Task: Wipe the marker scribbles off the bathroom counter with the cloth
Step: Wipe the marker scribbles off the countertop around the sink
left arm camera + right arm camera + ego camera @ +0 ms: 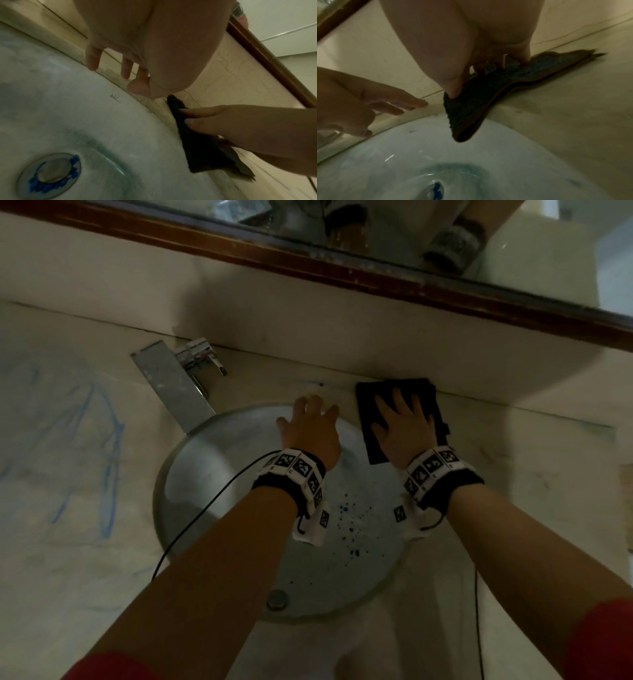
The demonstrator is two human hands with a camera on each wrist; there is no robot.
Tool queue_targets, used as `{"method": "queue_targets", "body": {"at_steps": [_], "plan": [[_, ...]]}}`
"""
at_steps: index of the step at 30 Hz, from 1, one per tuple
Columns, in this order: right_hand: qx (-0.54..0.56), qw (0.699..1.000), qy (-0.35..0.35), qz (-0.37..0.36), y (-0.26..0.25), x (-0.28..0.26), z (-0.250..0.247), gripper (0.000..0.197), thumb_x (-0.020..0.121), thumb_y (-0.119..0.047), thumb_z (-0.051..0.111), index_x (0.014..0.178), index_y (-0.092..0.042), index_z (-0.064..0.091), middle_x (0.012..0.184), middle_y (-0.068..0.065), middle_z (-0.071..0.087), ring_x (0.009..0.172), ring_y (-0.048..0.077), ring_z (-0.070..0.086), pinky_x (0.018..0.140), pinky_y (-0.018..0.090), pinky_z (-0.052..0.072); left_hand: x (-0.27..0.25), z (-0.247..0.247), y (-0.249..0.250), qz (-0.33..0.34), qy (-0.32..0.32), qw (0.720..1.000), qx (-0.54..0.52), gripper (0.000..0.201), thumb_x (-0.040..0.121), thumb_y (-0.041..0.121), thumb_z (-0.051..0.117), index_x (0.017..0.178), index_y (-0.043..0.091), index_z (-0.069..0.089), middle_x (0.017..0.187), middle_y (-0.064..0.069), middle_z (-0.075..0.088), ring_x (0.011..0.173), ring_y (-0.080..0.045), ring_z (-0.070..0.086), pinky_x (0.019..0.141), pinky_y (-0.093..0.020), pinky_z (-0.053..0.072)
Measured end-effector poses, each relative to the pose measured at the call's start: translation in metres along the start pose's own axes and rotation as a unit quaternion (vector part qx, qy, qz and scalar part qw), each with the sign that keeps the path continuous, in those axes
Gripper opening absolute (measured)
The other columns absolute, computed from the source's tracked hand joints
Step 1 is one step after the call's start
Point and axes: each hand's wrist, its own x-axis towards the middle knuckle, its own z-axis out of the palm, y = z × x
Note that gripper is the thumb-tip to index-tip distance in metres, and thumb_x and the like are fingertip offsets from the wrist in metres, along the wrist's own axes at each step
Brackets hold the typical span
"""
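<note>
A dark folded cloth point(371, 400) lies on the marble counter point(520, 481) behind the sink's right rim, against the back wall. One corner hangs over the basin point(464, 129). My right hand point(404, 421) lies flat on the cloth with fingers spread and presses it down. My left hand point(310, 422) is open beside it, with its fingertips point(92, 63) on the counter strip at the sink's back rim. Blue marker scribbles point(85, 440) cover the counter left of the sink. A small blue mark point(320, 384) sits just beyond my left fingertips.
The round white sink point(205, 474) holds blue specks and a metal drain stopper point(276, 600) ringed with blue. A chrome faucet point(174, 385) stands at the back left of the basin. A wood-framed mirror point(342, 265) hangs above the backsplash.
</note>
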Motion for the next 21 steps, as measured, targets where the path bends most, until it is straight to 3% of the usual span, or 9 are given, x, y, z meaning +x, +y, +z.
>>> {"method": "queue_targets", "body": {"at_steps": [5, 9, 12, 18, 21], "plan": [[0.034, 0.998, 0.040, 0.017, 0.026, -0.030, 0.010, 0.060, 0.095, -0.054, 0.045, 0.150, -0.035, 0.029, 0.161, -0.002, 0.018, 0.147, 0.028, 0.014, 0.115, 0.053, 0.025, 0.001, 0.001, -0.001, 0.001, -0.004, 1.000, -0.001, 0.067, 0.092, 0.030, 0.049, 0.152, 0.033, 0.020, 0.158, -0.003, 0.012, 0.145, -0.028, 0.008, 0.108, -0.059, 0.026], [0.058, 0.993, 0.097, 0.043, 0.038, -0.035, 0.009, 0.043, 0.098, -0.043, 0.047, 0.139, -0.031, 0.050, 0.154, -0.006, 0.036, 0.138, 0.027, 0.031, 0.107, 0.039, 0.035, 0.002, -0.002, 0.000, 0.000, -0.007, 1.000, -0.007, 0.067, 0.091, 0.028, 0.048, 0.152, 0.033, 0.021, 0.158, -0.003, 0.013, 0.145, -0.028, 0.009, 0.109, -0.059, 0.026], [0.091, 0.989, 0.114, 0.032, 0.040, -0.028, 0.008, 0.033, 0.099, -0.031, 0.048, 0.129, -0.024, 0.061, 0.147, -0.004, 0.046, 0.131, 0.029, 0.038, 0.102, 0.034, 0.038, 0.002, -0.001, -0.001, 0.001, -0.004, 1.000, -0.012, 0.066, 0.091, 0.028, 0.049, 0.151, 0.033, 0.022, 0.158, -0.003, 0.013, 0.145, -0.028, 0.009, 0.108, -0.059, 0.027], [0.162, 0.971, 0.171, 0.038, 0.038, -0.023, 0.002, 0.030, 0.100, -0.011, 0.044, 0.120, -0.007, 0.067, 0.138, 0.007, 0.056, 0.123, 0.032, 0.047, 0.097, 0.033, 0.041, 0.004, 0.000, -0.003, 0.006, -0.005, 1.000, -0.015, 0.067, 0.092, 0.030, 0.049, 0.152, 0.033, 0.021, 0.159, -0.002, 0.012, 0.145, -0.028, 0.008, 0.109, -0.060, 0.025], [0.178, 0.961, 0.210, 0.024, 0.036, -0.015, -0.004, 0.031, 0.100, -0.008, 0.045, 0.124, -0.005, 0.064, 0.141, 0.012, 0.052, 0.127, 0.036, 0.045, 0.103, 0.037, 0.038, 0.004, 0.001, -0.003, 0.006, -0.005, 1.000, -0.013, 0.067, 0.092, 0.031, 0.049, 0.152, 0.034, 0.020, 0.159, -0.002, 0.012, 0.145, -0.029, 0.008, 0.109, -0.060, 0.025]]}}
